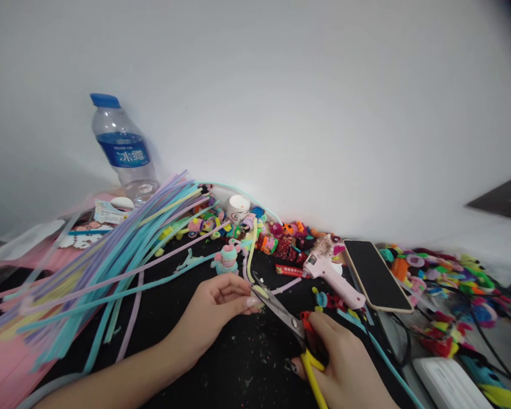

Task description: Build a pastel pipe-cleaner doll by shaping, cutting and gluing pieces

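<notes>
My left hand [213, 307] pinches a small pale-yellow fuzzy piece [260, 291] between thumb and fingertips. It looks like pipe cleaner. Scissors [286, 318] with yellow and orange handles are in my right hand [344, 360], fingers wrapped through the grips. Their blades point to the upper left, slightly parted, and their tips reach the yellow piece; whether they touch it I cannot tell. Just beyond my left fingers stands a small pink and turquoise fuzzy figure [227, 261]. A longer yellow pipe cleaner [252, 250] curves down behind the scissor tips.
Pastel pipe cleaners [149, 227] fan out at left, near a water bottle [121, 145]. Rightward lie a pink glue gun [334, 278], a phone [377, 275], a white box [449, 383] and cables. Small fuzzy figures and a paper cup [238, 208] line the wall. Scraps dot the black surface [238, 363].
</notes>
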A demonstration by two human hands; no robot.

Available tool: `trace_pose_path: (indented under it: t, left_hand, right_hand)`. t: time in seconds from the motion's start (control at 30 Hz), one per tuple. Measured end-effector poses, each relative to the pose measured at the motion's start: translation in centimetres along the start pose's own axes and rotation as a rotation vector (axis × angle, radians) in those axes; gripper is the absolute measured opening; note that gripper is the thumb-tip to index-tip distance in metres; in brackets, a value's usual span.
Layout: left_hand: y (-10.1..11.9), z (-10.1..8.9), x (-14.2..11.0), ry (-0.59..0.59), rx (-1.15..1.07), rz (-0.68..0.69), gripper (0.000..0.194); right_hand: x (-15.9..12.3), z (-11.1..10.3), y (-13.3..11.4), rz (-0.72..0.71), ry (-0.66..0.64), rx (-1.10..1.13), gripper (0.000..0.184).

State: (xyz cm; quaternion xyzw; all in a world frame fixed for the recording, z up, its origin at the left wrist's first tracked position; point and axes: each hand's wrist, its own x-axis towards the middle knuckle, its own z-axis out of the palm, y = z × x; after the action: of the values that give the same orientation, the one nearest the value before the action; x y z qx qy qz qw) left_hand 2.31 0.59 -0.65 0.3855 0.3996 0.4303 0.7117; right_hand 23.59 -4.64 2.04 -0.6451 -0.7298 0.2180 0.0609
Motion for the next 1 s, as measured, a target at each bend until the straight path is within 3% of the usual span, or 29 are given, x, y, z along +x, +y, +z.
trace_pose_path:
  t: [1.0]
  left_hand:
    - [1.1,0.6,-0.2,0.084,0.122,-0.027,0.015]
  right_hand:
    - [0.0,0.2,0.3,-0.022,0.036,-0.064,0.022]
